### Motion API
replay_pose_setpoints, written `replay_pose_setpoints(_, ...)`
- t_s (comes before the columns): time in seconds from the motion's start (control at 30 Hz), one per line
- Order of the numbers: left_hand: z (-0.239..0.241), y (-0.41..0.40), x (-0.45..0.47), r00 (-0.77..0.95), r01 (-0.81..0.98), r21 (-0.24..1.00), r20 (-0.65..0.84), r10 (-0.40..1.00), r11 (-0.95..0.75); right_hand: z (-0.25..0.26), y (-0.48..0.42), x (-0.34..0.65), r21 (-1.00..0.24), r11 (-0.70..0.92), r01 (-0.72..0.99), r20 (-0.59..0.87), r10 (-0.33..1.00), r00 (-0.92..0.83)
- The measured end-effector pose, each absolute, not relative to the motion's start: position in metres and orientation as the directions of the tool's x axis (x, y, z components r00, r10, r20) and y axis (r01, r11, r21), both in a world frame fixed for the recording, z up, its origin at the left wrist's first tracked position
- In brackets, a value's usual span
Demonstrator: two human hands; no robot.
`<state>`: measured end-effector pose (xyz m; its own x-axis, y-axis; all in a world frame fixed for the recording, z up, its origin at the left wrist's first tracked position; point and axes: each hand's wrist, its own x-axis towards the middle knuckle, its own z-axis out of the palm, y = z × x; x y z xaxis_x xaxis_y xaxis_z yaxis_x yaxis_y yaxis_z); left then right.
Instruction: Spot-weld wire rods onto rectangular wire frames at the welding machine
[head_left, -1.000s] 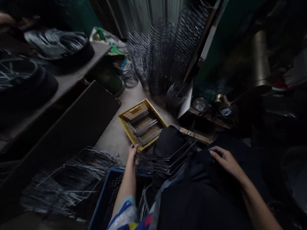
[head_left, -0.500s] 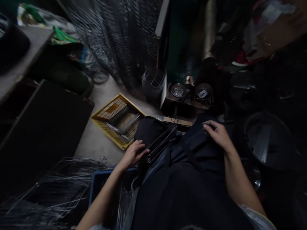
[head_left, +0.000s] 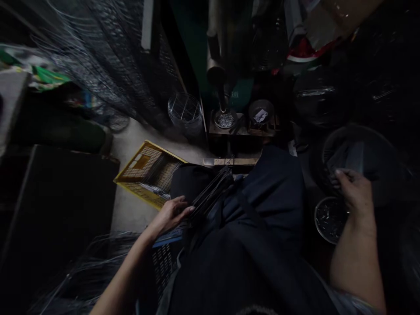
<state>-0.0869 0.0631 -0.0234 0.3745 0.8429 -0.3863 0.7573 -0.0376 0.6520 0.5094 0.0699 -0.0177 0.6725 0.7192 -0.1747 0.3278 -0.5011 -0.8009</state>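
My left hand (head_left: 173, 214) lies at the near end of a bundle of thin bent metal wire frames (head_left: 210, 188) that slants across my lap. Its thumb and fingers close around that end. Over on the right, my right hand (head_left: 356, 190) reaches to the near edge of a dark round basin (head_left: 390, 183). Its fingers are drawn together, and what they hold, if anything, is too dark to make out. Just beyond them a flat pale strip (head_left: 356, 155) stands in the basin. A round bowl of small metal pieces (head_left: 330, 221) sits below that hand.
A yellow plastic crate (head_left: 147, 146) with wire pieces stands on the floor at left. Ahead, a machine ledge bears a dish of small shiny bits (head_left: 225, 119) and another dish (head_left: 261, 114). Tangled wires (head_left: 85, 267) and a blue crate (head_left: 166, 240) lie near my left arm.
My right hand has moved from above my right thigh out to the basin on the right. The left hand has stayed at the wire frames. The view has turned to the right.
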Motion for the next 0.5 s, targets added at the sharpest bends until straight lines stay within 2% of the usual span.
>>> replay_pose_setpoints(0.13,-0.036,0.061,-0.082,0.197,0.835,0.548,-0.381,0.903,0.048,-0.037,0.069,0.520,-0.782,-0.555,0.283,-0.230,0.679,0.697)
replay_pose_setpoints(0.3,-0.047,0.062,-0.080,0.308,0.852,0.523,-0.460,0.833,-0.026,-0.062,0.079,0.522,-0.776,-0.573,0.263,-0.298,0.701,0.648)
replay_pose_setpoints(0.37,-0.045,0.065,-0.082,0.282,0.866,0.500,-0.459,0.842,-0.018,-0.069,0.081,0.528,-0.773,-0.575,0.270,-0.305,0.709,0.636)
replay_pose_setpoints(0.43,-0.042,0.072,-0.088,0.190,0.869,0.492,-0.440,0.878,0.059,-0.075,0.080,0.537,-0.764,-0.580,0.283,-0.299,0.706,0.642)
replay_pose_setpoints(0.5,-0.038,0.083,-0.097,0.049,0.822,0.531,-0.429,0.902,0.207,-0.078,0.078,0.548,-0.721,-0.589,0.364,-0.256,0.715,0.651)
